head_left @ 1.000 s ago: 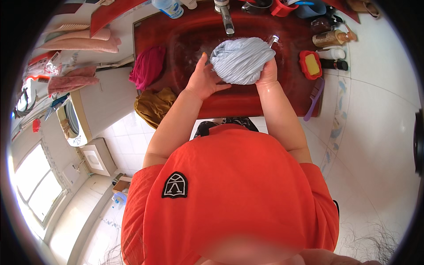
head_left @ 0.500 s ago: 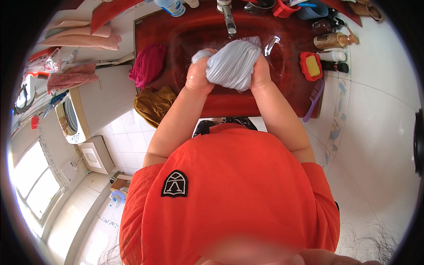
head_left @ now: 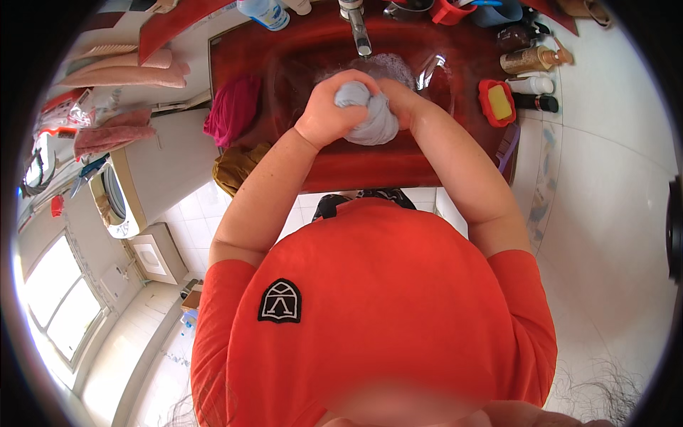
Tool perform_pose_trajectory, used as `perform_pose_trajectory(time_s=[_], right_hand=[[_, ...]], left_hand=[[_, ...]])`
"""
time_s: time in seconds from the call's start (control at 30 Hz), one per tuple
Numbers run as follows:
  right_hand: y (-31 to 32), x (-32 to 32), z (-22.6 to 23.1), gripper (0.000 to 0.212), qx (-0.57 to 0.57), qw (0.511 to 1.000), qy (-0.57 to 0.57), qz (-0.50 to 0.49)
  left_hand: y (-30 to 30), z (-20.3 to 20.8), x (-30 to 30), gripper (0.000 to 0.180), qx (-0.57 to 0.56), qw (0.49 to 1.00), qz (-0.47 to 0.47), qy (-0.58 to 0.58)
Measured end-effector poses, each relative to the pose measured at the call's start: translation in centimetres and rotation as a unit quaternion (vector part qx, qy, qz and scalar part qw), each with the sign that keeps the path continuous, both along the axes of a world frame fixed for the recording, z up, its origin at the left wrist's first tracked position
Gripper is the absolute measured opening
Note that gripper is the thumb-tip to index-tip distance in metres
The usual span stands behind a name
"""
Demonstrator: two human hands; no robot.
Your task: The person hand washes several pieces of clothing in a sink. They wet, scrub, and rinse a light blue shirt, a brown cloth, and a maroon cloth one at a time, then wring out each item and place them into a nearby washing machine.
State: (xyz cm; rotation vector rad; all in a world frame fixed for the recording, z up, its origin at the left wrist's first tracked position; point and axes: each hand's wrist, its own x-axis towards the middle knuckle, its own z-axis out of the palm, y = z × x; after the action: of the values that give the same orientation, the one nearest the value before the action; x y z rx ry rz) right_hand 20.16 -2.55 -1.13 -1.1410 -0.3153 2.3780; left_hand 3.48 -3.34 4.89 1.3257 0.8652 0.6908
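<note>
A light grey cloth [head_left: 373, 127], bunched into a tight ball, is squeezed between my two hands over the dark red sink [head_left: 284, 78]. My left hand [head_left: 333, 108] wraps round its left side, with the thumb across the front. On the other side my right hand [head_left: 398, 101] grips the bundle; its fingers are mostly hidden behind the cloth. Just beyond the hands, the metal faucet [head_left: 361, 39] points down into the basin, and foamy water [head_left: 391, 67] lies beneath it.
A magenta cloth [head_left: 233, 110] and a brown cloth [head_left: 238, 167] lie along the counter's left edge. At the right are a yellow soap bar [head_left: 501, 103] in a red dish, a purple comb [head_left: 507, 148] and several bottles. A blue-and-white bottle [head_left: 265, 13] stands at the back.
The grey cloth, spread in pleats between my hands before, is now bunched into a smaller ball. My hands have come closer together, and the left has turned over it.
</note>
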Motion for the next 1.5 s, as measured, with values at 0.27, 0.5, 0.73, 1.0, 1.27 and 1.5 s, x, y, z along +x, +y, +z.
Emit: perform_pose_trajectory(time_s=[0.27, 0.5, 0.73, 1.0, 1.27, 1.5], right_hand=[[-0.9, 1.0, -4.4, 0.035, 0.209, 0.968, 0.097, -0.103], [-4.7, -1.0, -4.2, 0.076, 0.083, 0.884, 0.405, -0.218], [-5.0, -2.0, -1.1, 0.081, 0.071, 0.913, 0.305, -0.26], [-1.8, 0.8, 5.3, 0.022, 0.031, 0.997, 0.023, -0.073], [0.0, 0.1, 3.9, 0.028, 0.072, 0.962, -0.213, 0.154], [1.0, -2.0, 1.4, 0.036, 0.177, 0.866, -0.259, 0.389]], left_hand=[[-1.8, -5.8, -0.1, 0.038, -0.357, 0.809, 0.23, -0.408], [0.0, -2.9, 0.8, 0.037, -0.337, 0.777, 0.38, -0.372], [-1.2, -1.8, 1.1, 0.029, -0.018, 0.903, 0.395, -0.17], [-3.2, 2.9, 2.7, 0.039, 0.527, 0.844, -0.029, 0.097], [-3.7, 2.8, 4.0, 0.028, 0.496, 0.813, -0.221, 0.211], [-4.0, -0.4, 4.2, 0.019, 0.422, 0.765, -0.372, 0.315]])
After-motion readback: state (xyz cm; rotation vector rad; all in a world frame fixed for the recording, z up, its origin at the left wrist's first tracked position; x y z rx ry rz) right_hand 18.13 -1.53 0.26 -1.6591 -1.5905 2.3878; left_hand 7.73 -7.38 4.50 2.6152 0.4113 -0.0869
